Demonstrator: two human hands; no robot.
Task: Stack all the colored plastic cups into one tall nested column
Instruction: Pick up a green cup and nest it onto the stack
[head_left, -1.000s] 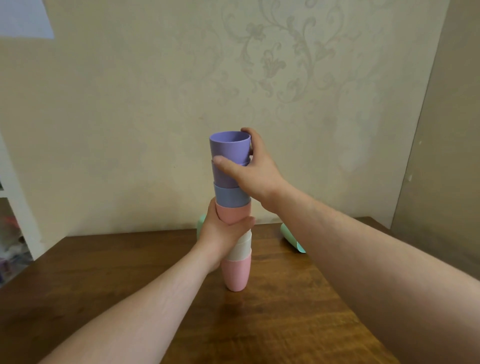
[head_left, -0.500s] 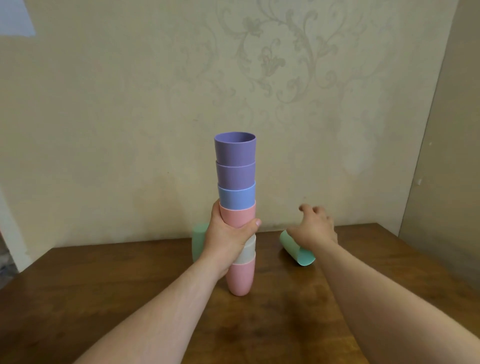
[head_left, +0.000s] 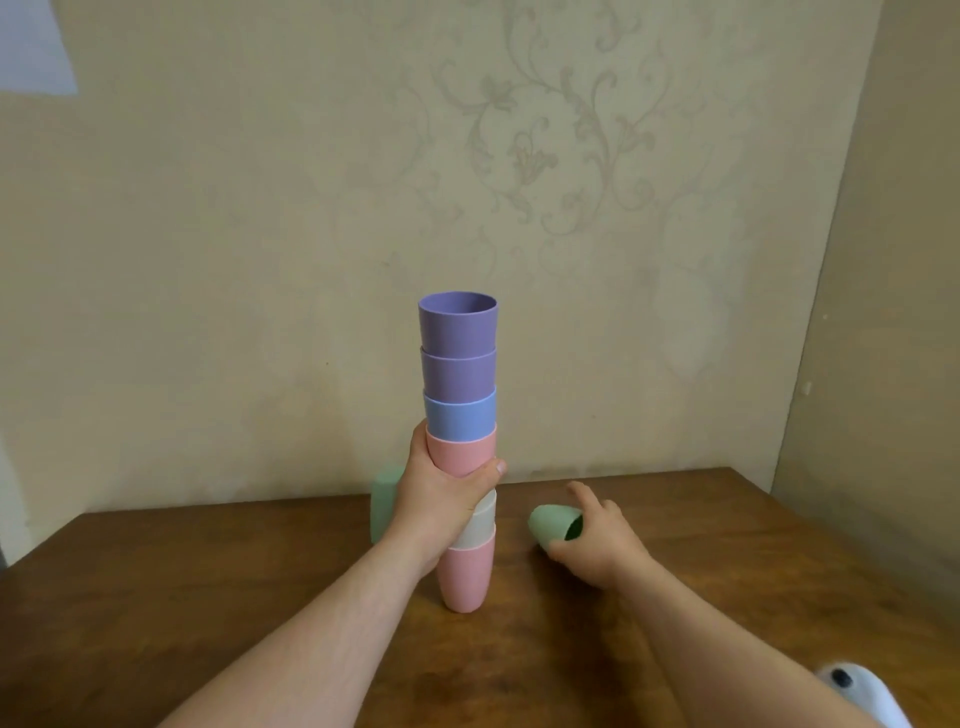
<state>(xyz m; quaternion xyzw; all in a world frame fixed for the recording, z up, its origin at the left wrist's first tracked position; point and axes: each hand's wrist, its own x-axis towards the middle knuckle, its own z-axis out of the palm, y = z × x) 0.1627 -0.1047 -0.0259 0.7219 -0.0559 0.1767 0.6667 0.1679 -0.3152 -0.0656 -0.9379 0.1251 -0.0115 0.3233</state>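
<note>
A nested column of cups stands on the wooden table: pink at the bottom, then white, pink, blue and two purple on top. My left hand is wrapped around the column's middle, at the white and upper pink cups. To the right a green cup lies on its side, and my right hand has its fingers closed around the cup's open end. A second green cup stands behind my left hand, mostly hidden.
The table meets a beige patterned wall just behind the cups. A second wall closes the right side. A white object shows at the bottom right corner.
My right hand left the top purple cup, came down to the table on the right and took hold of the lying green cup, turning it. The left hand kept its grip on the column.
</note>
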